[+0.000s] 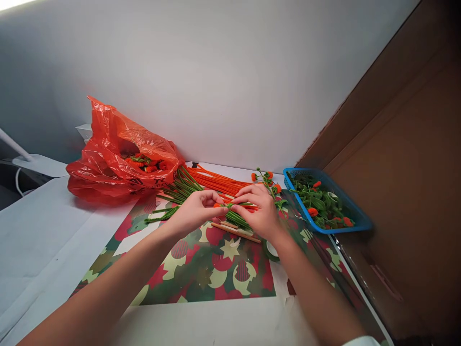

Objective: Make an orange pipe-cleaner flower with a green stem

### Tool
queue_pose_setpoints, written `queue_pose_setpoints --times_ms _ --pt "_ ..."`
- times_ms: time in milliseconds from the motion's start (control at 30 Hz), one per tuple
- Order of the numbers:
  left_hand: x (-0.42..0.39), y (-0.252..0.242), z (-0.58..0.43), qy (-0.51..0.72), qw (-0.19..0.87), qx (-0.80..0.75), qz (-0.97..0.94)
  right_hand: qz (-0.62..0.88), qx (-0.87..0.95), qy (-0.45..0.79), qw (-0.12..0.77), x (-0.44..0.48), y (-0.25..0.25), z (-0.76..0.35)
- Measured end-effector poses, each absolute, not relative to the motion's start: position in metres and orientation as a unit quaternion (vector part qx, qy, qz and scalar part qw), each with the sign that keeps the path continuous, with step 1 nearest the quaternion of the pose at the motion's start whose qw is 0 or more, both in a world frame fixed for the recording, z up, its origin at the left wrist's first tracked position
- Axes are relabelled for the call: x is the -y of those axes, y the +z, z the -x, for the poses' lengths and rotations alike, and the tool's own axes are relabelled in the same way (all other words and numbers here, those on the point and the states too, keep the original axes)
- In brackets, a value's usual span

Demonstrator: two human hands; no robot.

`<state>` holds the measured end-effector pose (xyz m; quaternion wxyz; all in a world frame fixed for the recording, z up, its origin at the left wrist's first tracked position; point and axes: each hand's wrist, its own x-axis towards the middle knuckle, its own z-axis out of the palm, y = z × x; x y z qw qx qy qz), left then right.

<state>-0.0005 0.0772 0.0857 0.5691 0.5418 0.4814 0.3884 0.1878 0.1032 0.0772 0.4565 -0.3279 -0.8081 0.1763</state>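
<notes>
- Head camera, nearest to me: the left forearm (108, 278) slants in from the lower left and the right forearm (313, 283) from the lower right, a pale sleeve (362, 341) showing at the bottom edge. They converge toward the middle of the table.
- Beneath them I see a sheet patterned in red, green and cream (194, 269).
- By the right wrist, partly hidden behind it, I make out a green-rimmed roll (266, 252). Slim brown sticks (236, 232) lie just on the near side of the hands.
- My left hand (197, 209) has thumb and index finger pinched together on the orange end of a small orange-and-green piece (229, 205); the other fingers curl, knuckles up.
- My right hand (261, 211) meets it tip to tip, thumb below and fingers above, closed on the green part. Its back faces up, wrist bent inward, fingers pointing left.
- So the piece sits between both sets of fingertips, above the stems; I can't tell its exact shape, because the fingers cover much of it.
- Just beyond the hands I see a bundle of green stems (183, 187) and, alongside, a bundle of orange stems (221, 180).
- To the right, a blue basket (363, 225) holds leaves and orange blooms (317, 199); a sprig with orange flower heads (267, 177) lies to its left.
- Far left, a crumpled red plastic bag (103, 166) gapes over more orange flowers (151, 168).
- Behind everything I see a pale wall (198, 86), with a brown panel (396, 144) on the right.
</notes>
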Motion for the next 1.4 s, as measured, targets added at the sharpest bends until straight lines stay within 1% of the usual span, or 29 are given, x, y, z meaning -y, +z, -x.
queue_pose_setpoints --times_ms 67,133,200,233,267,333,400,467,533,567,633,667,700,733,800,867,933,1033,1133,1200,1233,1300,1400 --pt "-0.078 0.089 0.001 0.374 0.608 -0.472 -0.518 0.312 0.846 0.093 0.421 -0.099 0.083 -0.189" --pt "-0.077 0.090 0.001 0.359 0.620 -0.470 -0.515 0.310 0.870 0.053 0.380 -0.095 0.085 -0.189" --pt "-0.076 0.090 0.001 0.354 0.599 -0.478 -0.536 0.331 0.873 0.062 0.354 -0.092 0.085 -0.187" --pt "-0.075 0.089 0.001 0.361 0.567 -0.485 -0.559 0.350 0.866 0.087 0.347 -0.090 0.084 -0.185" --pt "-0.075 0.088 0.001 0.371 0.519 -0.492 -0.592 0.373 0.853 0.123 0.344 -0.090 0.083 -0.183" --pt "-0.073 0.085 0.002 0.388 0.382 -0.490 -0.681 0.422 0.807 0.231 0.342 -0.090 0.080 -0.180" --pt "-0.073 0.082 0.004 0.382 0.227 -0.452 -0.774 0.462 0.730 0.386 0.323 -0.093 0.077 -0.178" --pt "-0.074 0.080 0.007 0.361 0.106 -0.382 -0.844 0.477 0.619 0.554 0.286 -0.097 0.075 -0.177" --pt "-0.075 0.080 0.010 0.345 0.035 -0.318 -0.882 0.456 0.507 0.687 0.250 -0.099 0.074 -0.178" --pt "-0.075 0.080 0.010 0.345 0.019 -0.299 -0.889 0.438 0.468 0.729 0.241 -0.100 0.074 -0.179" --pt "-0.075 0.082 0.011 0.366 0.034 -0.305 -0.878 0.409 0.448 0.757 0.244 -0.100 0.073 -0.181" --pt "-0.074 0.084 0.010 0.384 0.070 -0.331 -0.859 0.400 0.475 0.740 0.258 -0.100 0.073 -0.182" --pt "-0.074 0.085 0.009 0.403 0.124 -0.367 -0.829 0.396 0.524 0.697 0.285 -0.099 0.074 -0.183" --pt "-0.074 0.087 0.009 0.416 0.196 -0.404 -0.791 0.391 0.589 0.629 0.322 -0.099 0.076 -0.184" --pt "-0.074 0.090 0.008 0.411 0.367 -0.456 -0.699 0.362 0.723 0.443 0.388 -0.097 0.082 -0.187" --pt "-0.075 0.092 0.008 0.381 0.515 -0.459 -0.615 0.320 0.815 0.267 0.403 -0.096 0.089 -0.191" --pt "-0.076 0.092 0.009 0.354 0.601 -0.444 -0.563 0.289 0.862 0.164 0.382 -0.093 0.095 -0.194" --pt "-0.076 0.092 0.010 0.328 0.645 -0.432 -0.538 0.271 0.886 0.109 0.360 -0.089 0.100 -0.194" --pt "-0.074 0.094 0.008 0.329 0.636 -0.434 -0.547 0.303 0.872 0.144 0.356 -0.086 0.099 -0.191" --pt "-0.072 0.096 0.005 0.363 0.585 -0.438 -0.578 0.340 0.838 0.218 0.366 -0.085 0.095 -0.187" --pt "-0.071 0.096 0.004 0.383 0.541 -0.440 -0.606 0.358 0.813 0.267 0.374 -0.086 0.093 -0.186" --pt "-0.069 0.096 0.002 0.412 0.419 -0.435 -0.682 0.387 0.745 0.387 0.382 -0.089 0.088 -0.183" --pt "-0.069 0.093 0.004 0.416 0.187 -0.375 -0.808 0.413 0.600 0.588 0.352 -0.094 0.082 -0.181"
